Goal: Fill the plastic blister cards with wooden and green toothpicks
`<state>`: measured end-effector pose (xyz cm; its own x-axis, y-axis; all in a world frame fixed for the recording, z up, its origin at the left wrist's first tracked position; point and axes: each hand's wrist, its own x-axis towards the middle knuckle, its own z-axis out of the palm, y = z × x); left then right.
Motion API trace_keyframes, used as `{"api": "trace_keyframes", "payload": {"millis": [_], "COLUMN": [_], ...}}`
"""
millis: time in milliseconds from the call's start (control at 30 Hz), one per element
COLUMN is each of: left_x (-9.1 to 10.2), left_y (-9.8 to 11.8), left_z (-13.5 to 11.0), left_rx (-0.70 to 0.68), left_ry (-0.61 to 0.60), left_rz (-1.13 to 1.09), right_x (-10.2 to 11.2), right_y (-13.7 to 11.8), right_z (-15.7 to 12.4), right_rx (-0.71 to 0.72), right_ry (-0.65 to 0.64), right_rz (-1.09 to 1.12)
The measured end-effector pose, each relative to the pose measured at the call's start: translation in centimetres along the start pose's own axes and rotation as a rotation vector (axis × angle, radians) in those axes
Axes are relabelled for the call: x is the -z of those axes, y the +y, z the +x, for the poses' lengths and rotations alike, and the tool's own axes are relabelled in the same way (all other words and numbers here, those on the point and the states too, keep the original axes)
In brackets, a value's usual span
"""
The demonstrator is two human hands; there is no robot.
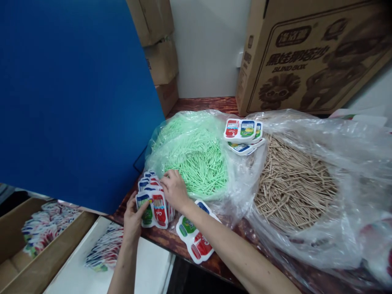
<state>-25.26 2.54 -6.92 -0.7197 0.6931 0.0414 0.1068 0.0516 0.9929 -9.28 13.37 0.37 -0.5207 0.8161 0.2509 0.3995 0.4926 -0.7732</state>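
Item 1: fanned stack of flat, white-edged packets in paired-bottle outline, printed red, green and blue. Location: near the table's front edge, just beside the bag of green sticks. Sticks appear to show in the front packet's upper part. Handling, as judged: light, thin, fairly stiff, smooth-faced and apt to slide out of line; edges may bend if pinched hard. Best hold: both side edges, thumb flat on the front face.

Item 2: left hand, closed on the stack's left side, thumb across the front packet.

Item 3: right hand, fingers curled at the stack's upper right edge; whether they grip a packet cannot be told.

Item 4: clear, crumpled plastic bag, open, filled with thin pale-green sticks.

Item 5: second clear plastic bag, open, filled with thin brown sticks.

Item 6: open brown cardboard box, lower left, holding a heap of similar packets.

Item 7: white container beside it, with a row of packets.

Item 8: large printed brown carton, rear right; contents hidden.

Item 9: loose packets partly under the right forearm; a small pile of packets between the bags.

Surface: dark reddish-brown wood-grain table.
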Motion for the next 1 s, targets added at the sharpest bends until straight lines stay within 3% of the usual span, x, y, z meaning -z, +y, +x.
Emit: {"api": "trace_keyframes", "payload": {"millis": [67,167,267,467,567,633,700,867,1000], "left_x": [0.6,1.6,2.7,4.6,4.5,4.0,3.3,2.2,2.8], "left_y": [0.0,0.2,0.5,0.4,-0.2,-0.4,-0.2,2.6,5.2], "left_z": [-0.4,-1.1,-1.5,-1.0,-1.1,-1.5,-2.1,-3.5,-4.2], "left_rx": [0.039,0.033,-0.017,0.145,0.196,0.219,0.220,0.113,-0.049], "left_ry": [-0.035,-0.060,-0.086,-0.222,-0.189,-0.148,-0.124,-0.100,-0.161], "left_rz": [-0.075,-0.111,-0.069,-0.027,-0.032,-0.054,-0.076,-0.032,0.025], "right_x": [-0.6,-1.5,-2.4,-1.8,-0.3,0.2,-0.1,-0.9,1.2], "right_y": [0.2,0.7,0.8,0.6,0.8,0.8,0.7,-0.9,-1.2], "right_z": [-0.8,-1.4,-1.8,-3.8,-6.1,-7.8,-9.1,-9.5,-9.0], "right_rx": [0.054,-0.134,-0.244,-0.216,-0.164,-0.126,-0.099,-0.071,0.109], "right_ry": [-0.061,-0.250,-0.337,-0.333,-0.427,-0.466,-0.403,-0.054,-0.076], "right_rz": [0.275,0.747,0.929,0.954,0.946,0.821,0.670,0.512,0.510]}}
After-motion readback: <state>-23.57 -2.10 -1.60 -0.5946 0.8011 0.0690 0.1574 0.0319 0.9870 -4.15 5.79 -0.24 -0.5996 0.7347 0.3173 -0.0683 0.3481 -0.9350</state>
